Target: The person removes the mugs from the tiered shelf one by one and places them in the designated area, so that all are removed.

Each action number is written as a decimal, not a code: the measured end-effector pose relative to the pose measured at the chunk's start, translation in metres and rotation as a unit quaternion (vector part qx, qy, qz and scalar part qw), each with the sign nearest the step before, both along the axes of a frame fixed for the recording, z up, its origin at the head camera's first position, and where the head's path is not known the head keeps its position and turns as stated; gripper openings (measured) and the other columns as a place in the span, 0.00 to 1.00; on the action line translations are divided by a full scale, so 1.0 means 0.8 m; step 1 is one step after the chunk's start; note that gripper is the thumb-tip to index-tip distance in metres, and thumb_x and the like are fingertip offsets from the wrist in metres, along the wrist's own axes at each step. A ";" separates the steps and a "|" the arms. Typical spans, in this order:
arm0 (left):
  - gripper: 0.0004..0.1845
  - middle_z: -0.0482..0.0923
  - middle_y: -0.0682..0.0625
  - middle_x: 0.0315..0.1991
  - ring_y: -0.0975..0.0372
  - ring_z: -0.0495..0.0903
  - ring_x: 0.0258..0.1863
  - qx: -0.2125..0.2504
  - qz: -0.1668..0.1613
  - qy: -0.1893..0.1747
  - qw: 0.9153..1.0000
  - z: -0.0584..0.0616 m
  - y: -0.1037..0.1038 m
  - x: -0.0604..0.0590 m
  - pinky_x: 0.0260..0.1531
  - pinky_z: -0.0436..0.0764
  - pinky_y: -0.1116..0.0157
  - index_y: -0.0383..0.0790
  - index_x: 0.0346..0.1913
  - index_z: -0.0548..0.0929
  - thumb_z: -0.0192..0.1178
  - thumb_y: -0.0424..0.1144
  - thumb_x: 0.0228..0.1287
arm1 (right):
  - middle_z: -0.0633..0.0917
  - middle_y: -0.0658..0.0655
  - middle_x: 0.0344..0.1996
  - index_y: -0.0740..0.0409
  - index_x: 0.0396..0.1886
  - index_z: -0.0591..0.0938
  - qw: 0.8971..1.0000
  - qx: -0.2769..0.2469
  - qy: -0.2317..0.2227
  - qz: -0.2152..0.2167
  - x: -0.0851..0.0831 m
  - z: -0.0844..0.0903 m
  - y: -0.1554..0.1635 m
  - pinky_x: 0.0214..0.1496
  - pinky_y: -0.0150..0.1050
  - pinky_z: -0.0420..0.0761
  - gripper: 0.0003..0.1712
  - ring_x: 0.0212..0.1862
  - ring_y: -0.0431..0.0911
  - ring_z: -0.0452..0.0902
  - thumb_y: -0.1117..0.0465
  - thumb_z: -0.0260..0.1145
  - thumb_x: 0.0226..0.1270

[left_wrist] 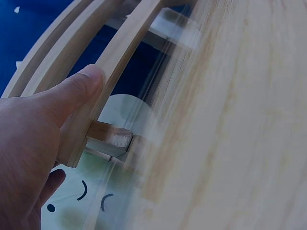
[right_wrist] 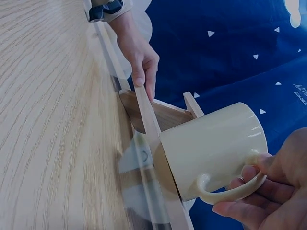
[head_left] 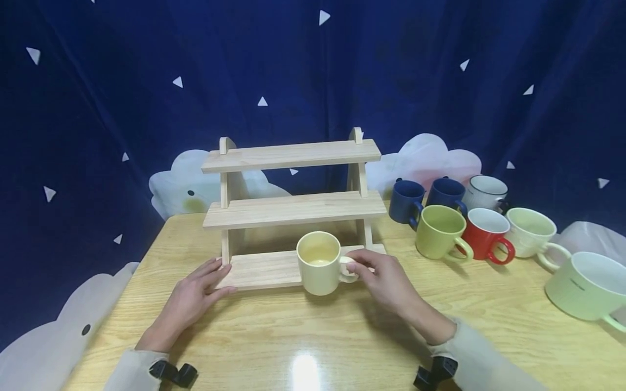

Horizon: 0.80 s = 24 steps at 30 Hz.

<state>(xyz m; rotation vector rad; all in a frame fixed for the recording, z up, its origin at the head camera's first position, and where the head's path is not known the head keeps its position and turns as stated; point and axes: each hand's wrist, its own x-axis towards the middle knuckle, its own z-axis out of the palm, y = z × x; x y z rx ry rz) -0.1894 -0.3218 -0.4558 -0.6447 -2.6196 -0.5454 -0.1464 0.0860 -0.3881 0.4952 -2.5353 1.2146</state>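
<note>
Closest to the lens, the right hand (head_left: 386, 279) pinches the handle of the cream mug (head_left: 319, 263), fingers curled round the loop, as the right wrist view shows plainly. That mug sits at the front edge of the lowest shelf (head_left: 259, 270) of the wooden rack (head_left: 292, 206), its base seemingly part over the lip. The left hand (head_left: 195, 296) lies flat with straight fingers against the shelf's left end, thumb on the board, steadying it.

Judging from this, the main risk is the mug tipping forward off the narrow board if the fingers let go while its base overhangs. A push on the handle could also slide the light rack across the table (head_left: 303, 336) should the left hand lift. Further right, the cluster of mugs (head_left: 459, 228) stands well apart, out of harm's way.
</note>
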 end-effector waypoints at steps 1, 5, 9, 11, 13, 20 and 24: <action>0.32 0.75 0.40 0.62 0.46 0.71 0.64 0.001 0.000 0.000 1.000 0.000 0.000 0.000 0.58 0.73 0.43 0.40 0.60 0.81 0.71 0.53 0.54 | 0.87 0.43 0.35 0.52 0.44 0.87 1.000 0.000 0.002 0.000 0.000 0.000 0.002 0.45 0.42 0.82 0.08 0.40 0.40 0.81 0.62 0.67 0.67; 0.32 0.75 0.40 0.62 0.46 0.71 0.64 0.002 -0.001 0.000 1.000 0.000 0.000 0.000 0.58 0.73 0.43 0.41 0.60 0.81 0.71 0.53 0.55 | 0.87 0.44 0.38 0.53 0.45 0.87 1.000 -0.002 0.000 -0.006 0.003 -0.003 0.012 0.47 0.44 0.82 0.08 0.42 0.40 0.81 0.62 0.67 0.67; 0.32 0.75 0.40 0.62 0.45 0.71 0.64 0.002 -0.001 0.001 1.000 -0.001 -0.001 -0.001 0.57 0.73 0.43 0.41 0.61 0.81 0.71 0.52 0.54 | 0.88 0.48 0.41 0.56 0.47 0.87 1.000 -0.006 -0.004 -0.013 0.007 -0.003 0.021 0.48 0.44 0.83 0.10 0.43 0.42 0.81 0.61 0.67 0.68; 0.32 0.75 0.40 0.62 0.46 0.71 0.64 0.001 0.001 0.001 1.000 -0.001 -0.001 -0.001 0.57 0.73 0.43 0.41 0.61 0.81 0.71 0.52 0.54 | 0.88 0.49 0.41 0.57 0.47 0.87 1.000 -0.007 -0.004 -0.017 0.010 -0.001 0.025 0.47 0.44 0.83 0.11 0.43 0.42 0.81 0.62 0.67 0.67; 0.32 0.75 0.40 0.62 0.46 0.71 0.64 0.000 0.002 -0.001 1.000 -0.001 0.000 0.000 0.57 0.73 0.44 0.41 0.61 0.81 0.71 0.52 0.54 | 0.88 0.50 0.42 0.57 0.47 0.87 1.000 -0.005 -0.002 -0.024 0.012 0.001 0.029 0.46 0.43 0.83 0.11 0.44 0.42 0.82 0.63 0.67 0.67; 0.32 0.75 0.40 0.62 0.45 0.71 0.63 0.002 0.000 0.000 1.000 0.000 0.000 -0.001 0.57 0.73 0.43 0.41 0.61 0.81 0.71 0.52 0.55 | 0.88 0.48 0.40 0.55 0.46 0.88 0.999 0.008 0.010 -0.051 0.020 0.005 0.047 0.45 0.41 0.82 0.10 0.42 0.42 0.81 0.62 0.68 0.67; 0.32 0.75 0.40 0.62 0.45 0.71 0.64 0.001 0.000 0.001 1.000 0.000 -0.001 -0.001 0.58 0.73 0.43 0.41 0.61 0.81 0.71 0.53 0.55 | 0.88 0.49 0.40 0.55 0.47 0.87 0.998 0.007 0.004 -0.058 0.025 0.006 0.057 0.42 0.37 0.82 0.11 0.40 0.40 0.81 0.62 0.67 0.67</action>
